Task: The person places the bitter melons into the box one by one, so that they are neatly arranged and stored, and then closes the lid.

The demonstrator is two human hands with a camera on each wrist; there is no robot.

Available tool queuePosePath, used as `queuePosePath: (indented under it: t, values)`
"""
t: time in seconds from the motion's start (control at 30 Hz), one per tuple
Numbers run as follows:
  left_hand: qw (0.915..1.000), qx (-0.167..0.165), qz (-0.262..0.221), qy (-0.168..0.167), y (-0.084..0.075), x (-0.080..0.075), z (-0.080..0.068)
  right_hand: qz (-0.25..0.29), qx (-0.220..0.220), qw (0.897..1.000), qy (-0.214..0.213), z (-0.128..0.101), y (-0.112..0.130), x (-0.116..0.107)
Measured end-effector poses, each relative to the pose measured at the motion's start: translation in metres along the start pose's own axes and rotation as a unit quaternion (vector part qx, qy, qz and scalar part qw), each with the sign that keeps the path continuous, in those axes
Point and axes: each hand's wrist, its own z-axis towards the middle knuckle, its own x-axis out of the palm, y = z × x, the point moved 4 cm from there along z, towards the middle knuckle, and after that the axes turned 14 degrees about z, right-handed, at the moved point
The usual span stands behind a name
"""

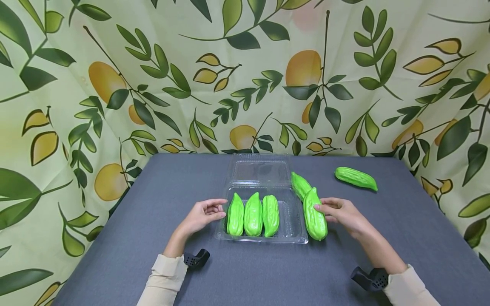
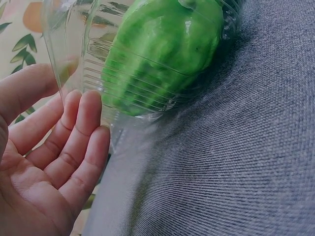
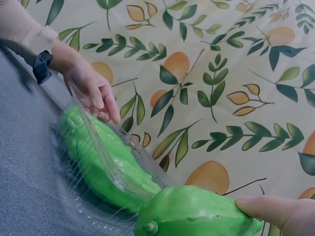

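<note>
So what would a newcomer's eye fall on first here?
Probably the three glossy, bright green, ridged gourd-like shapes lying side by side in the left part of the clear plastic hinged box. Next, a matching green gourd-like shape held in the person's bare right hand, by the box's right edge. Behind it all, a pale cloth backdrop printed with leaves and orange fruit.

Head cam: looks from above the table's (image 1: 268, 272) near side, forward and down. Widest and farthest; takes in box (image 1: 292, 214), left hand (image 1: 203, 214), right hand (image 1: 341, 214) and cloth (image 1: 260, 55) behind.
Left wrist cam: very close, looks past the palm at box's left end, rolled so the table runs up frame right.
Right wrist cam: close on the held gourd (image 3: 192, 214), faces left across box, also rolled, table at frame left.
Overlap: box, left hand, cloth in all three; right hand in head and right wrist.
</note>
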Motion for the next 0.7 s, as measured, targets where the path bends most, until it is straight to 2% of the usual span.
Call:
queuePosePath:
  t: [0.3, 0.7]
  values:
    - [0.9999, -0.013, -0.003, 0.003, -0.001, 0.000, 0.000, 0.009, -0.004, 1.000, -0.001, 0.000, 0.005, 0.000]
    - [0.9999, -0.015, -0.006, 0.007, -0.002, 0.000, 0.000, 0.029, -0.016, 0.999, 0.010, 0.002, 0.013, 0.005]
